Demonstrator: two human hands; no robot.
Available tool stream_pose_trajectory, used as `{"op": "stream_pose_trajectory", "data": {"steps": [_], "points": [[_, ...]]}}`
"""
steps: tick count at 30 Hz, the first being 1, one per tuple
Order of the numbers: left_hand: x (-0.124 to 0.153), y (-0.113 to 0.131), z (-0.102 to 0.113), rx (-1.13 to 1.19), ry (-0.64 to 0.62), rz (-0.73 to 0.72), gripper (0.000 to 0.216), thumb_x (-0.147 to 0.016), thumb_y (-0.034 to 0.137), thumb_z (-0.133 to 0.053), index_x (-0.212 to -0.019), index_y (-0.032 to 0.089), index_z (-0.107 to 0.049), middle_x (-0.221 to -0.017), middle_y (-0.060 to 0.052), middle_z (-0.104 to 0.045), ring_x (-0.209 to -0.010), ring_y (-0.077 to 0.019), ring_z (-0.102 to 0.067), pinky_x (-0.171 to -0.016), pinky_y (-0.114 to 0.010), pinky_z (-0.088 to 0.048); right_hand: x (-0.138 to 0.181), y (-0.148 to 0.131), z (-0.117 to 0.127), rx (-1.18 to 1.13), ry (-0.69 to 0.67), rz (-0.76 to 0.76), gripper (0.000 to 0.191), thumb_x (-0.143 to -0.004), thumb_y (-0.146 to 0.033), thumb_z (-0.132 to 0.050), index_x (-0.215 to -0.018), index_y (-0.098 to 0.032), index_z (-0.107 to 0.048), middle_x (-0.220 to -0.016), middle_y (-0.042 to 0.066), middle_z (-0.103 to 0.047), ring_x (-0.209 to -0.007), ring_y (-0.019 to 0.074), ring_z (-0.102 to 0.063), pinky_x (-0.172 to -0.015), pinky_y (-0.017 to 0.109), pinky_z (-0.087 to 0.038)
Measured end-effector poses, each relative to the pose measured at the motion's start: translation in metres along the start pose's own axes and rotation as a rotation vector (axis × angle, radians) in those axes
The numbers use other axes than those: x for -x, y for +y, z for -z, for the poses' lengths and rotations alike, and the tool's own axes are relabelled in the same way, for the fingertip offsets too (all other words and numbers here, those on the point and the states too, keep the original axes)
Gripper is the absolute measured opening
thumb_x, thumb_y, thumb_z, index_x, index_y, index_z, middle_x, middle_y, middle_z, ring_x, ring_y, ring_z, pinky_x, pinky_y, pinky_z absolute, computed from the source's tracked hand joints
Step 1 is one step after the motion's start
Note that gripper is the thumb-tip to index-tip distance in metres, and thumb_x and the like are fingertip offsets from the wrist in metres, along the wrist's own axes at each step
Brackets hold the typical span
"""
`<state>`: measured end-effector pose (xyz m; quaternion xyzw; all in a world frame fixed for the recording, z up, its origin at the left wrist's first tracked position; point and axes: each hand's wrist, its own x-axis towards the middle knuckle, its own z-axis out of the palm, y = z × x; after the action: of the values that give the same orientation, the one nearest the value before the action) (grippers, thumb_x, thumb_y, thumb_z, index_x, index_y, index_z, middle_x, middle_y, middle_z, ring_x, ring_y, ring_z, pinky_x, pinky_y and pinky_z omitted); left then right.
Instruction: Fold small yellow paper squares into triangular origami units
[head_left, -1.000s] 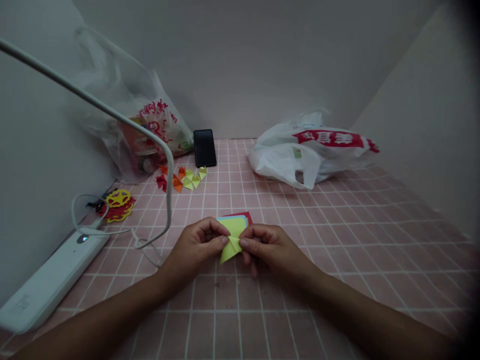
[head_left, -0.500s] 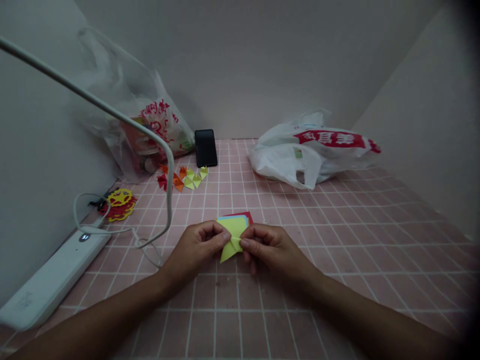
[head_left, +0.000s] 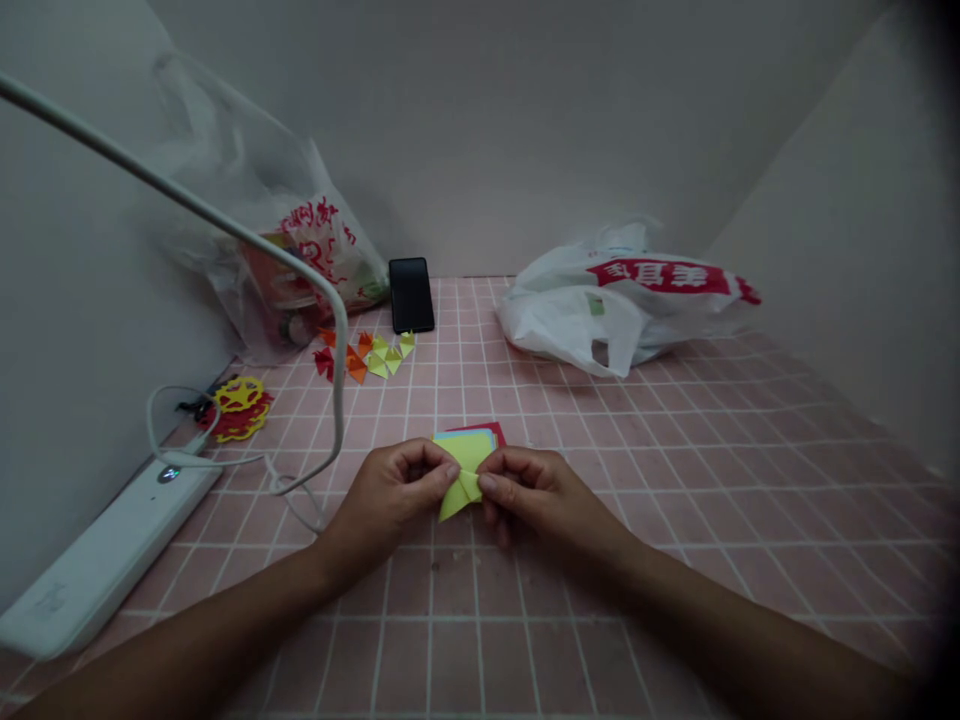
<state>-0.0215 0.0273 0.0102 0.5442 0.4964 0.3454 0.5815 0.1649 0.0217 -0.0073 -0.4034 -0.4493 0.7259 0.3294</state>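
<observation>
A small folded yellow paper [head_left: 466, 489] is pinched between both hands, one pointed corner hanging down toward me. My left hand [head_left: 401, 490] grips its upper left side between thumb and forefinger. On its right edge, my right hand [head_left: 536, 490] closes with thumb and forefinger, the other fingers curled beneath. Just behind lies a stack of coloured paper sheets [head_left: 466, 447], yellow on top with blue and red edges showing; the hands hide part of it. Farther back sit several folded paper pieces [head_left: 384, 358] in red, orange and yellow.
A black phone [head_left: 411, 296] leans at the back wall between a clear plastic bag [head_left: 292, 270] and a white plastic bag [head_left: 577, 320]. At left are a white power bank [head_left: 112, 555], a looping white cable [head_left: 339, 390] and yellow-red cut-outs [head_left: 240, 395]. The table [head_left: 675, 600] has pink tiles.
Almost nothing differs. Both hands keep their pinch on the yellow paper, with only a very slight shift of the fingers and the paper.
</observation>
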Motion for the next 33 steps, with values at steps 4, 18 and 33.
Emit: {"op": "stream_pose_trajectory", "data": {"steps": [4,18,33], "points": [[0.0018,0.0023,-0.0015,-0.041,-0.002,-0.034,0.018,-0.077,0.033,-0.064,-0.073,0.016,-0.063,-0.066,0.001,-0.058,-0.061,-0.0121,-0.050,-0.059,-0.023,-0.040,0.0002,0.0007,-0.0002,-0.019,-0.010,-0.006,0.026,-0.080,-0.040,-0.069,-0.075,-0.017,-0.059,-0.057,-0.003,-0.060,-0.043,0.0073,-0.052,-0.044,0.020,-0.037],[0.0016,0.0016,0.0016,-0.054,-0.049,-0.022,0.023,-0.083,0.036,-0.061,-0.072,0.016,-0.064,-0.064,0.002,-0.056,-0.062,-0.0116,-0.049,-0.060,-0.023,-0.038,0.0000,0.0007,0.0017,0.014,0.010,0.012,0.022,-0.084,-0.035,-0.065,-0.073,-0.017,-0.057,-0.059,-0.003,-0.060,-0.042,0.0065,-0.053,-0.043,0.019,-0.039],[0.0006,0.0007,0.0002,-0.055,-0.005,-0.008,0.022,-0.081,0.034,-0.063,-0.072,0.014,-0.064,-0.061,0.004,-0.056,-0.058,-0.0095,-0.048,-0.056,-0.021,-0.038,-0.0022,0.0006,0.0015,-0.035,0.001,0.018,0.020,-0.080,-0.034,-0.067,-0.080,-0.017,-0.057,-0.064,-0.002,-0.064,-0.046,0.0073,-0.057,-0.047,0.019,-0.043]]}}
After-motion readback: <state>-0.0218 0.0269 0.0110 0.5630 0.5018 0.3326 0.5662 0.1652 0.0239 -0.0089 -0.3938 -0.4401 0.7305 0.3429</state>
